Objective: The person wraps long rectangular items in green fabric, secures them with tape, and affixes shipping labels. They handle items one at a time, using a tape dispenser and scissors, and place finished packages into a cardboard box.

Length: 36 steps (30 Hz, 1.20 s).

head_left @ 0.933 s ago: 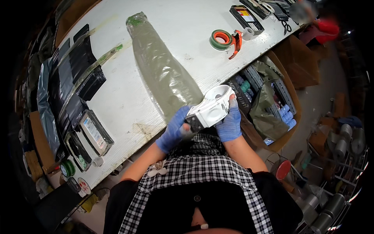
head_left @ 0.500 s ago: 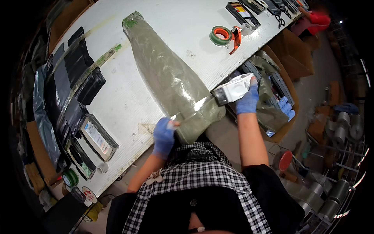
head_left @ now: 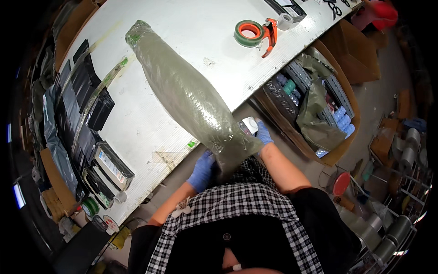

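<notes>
A long bundle in olive-green plastic wrap (head_left: 182, 86) lies slantwise across the white table (head_left: 150, 123), its near end overhanging the edge toward my checked apron. My blue-gloved left hand (head_left: 201, 171) is closed at the left side of that near end, its fingertips partly hidden by the wrap. On the other side, my gloved right hand (head_left: 263, 133) grips a white tape dispenser (head_left: 249, 125), partly tucked behind the bundle. Glossy clear tape shows across the bundle's near part.
An orange cutter (head_left: 271, 39) and a green tape roll (head_left: 248, 33) lie at the far right. Dark flat packages (head_left: 86, 109) line the table's left side. Below the right edge stands an open carton (head_left: 335, 157) with wrapped goods. Another person in red (head_left: 381, 16) is far right.
The dispenser and my right hand have moved down and left, beneath the bundle's side. My left hand has shifted slightly right and down. The taut tape strip between the hands no longer shows.
</notes>
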Each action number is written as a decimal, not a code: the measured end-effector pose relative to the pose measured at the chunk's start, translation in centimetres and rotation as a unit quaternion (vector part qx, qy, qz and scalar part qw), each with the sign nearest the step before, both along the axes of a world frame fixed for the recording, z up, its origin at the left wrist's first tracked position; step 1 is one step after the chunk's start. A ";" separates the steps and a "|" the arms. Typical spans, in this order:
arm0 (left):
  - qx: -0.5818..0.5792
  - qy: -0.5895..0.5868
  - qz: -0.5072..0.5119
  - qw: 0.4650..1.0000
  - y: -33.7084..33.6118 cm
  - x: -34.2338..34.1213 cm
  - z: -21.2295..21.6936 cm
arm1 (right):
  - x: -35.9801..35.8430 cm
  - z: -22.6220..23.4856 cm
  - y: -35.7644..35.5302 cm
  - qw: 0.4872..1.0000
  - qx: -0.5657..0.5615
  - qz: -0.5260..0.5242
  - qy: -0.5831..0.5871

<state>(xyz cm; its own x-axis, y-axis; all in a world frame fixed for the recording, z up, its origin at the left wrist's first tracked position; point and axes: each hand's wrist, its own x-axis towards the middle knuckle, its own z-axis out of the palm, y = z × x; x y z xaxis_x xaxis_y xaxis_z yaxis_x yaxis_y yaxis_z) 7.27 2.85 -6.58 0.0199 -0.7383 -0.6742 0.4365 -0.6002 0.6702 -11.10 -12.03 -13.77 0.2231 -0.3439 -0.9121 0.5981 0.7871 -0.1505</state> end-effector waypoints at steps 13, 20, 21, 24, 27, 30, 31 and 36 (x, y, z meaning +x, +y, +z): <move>-0.079 -0.600 -0.179 0.776 -3.1 -0.1 6.6 | -2.1 -3.0 0.0 0.993 -0.028 -0.029 -0.109; -0.500 -0.666 -0.380 0.403 -13.0 3.5 7.2 | 1.9 -1.1 4.6 0.960 -0.191 -0.046 -0.201; -0.495 -0.639 -0.440 0.392 -14.2 3.0 7.6 | 2.5 -1.6 7.3 0.955 -0.253 -0.009 -0.152; -0.454 -0.621 -0.503 0.394 -16.5 1.0 8.0 | 5.4 -2.4 16.3 0.906 -0.410 0.104 0.019; -0.441 -0.621 -0.505 0.406 -16.1 1.3 8.3 | 7.1 11.9 19.1 0.852 -0.480 0.192 0.084; -0.486 -0.592 -0.485 0.422 -15.3 2.7 8.2 | 4.8 23.2 16.0 0.803 -0.576 0.102 0.109; -0.505 -0.577 -0.477 0.429 -14.9 4.1 7.8 | 4.1 24.8 13.7 0.785 -0.603 0.060 0.133; -0.552 -0.536 -0.489 0.411 -12.9 5.8 8.0 | -2.4 14.9 -6.0 0.899 -0.419 -0.123 0.024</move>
<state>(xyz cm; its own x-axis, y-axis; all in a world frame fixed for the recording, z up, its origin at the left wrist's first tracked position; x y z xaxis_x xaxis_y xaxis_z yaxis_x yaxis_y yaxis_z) 13.09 -10.01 1.39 -0.8016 -0.5909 0.0909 -0.5533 0.7908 0.2617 -13.48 -18.08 1.11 0.0139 -0.9484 -0.3168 0.7158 0.2307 -0.6591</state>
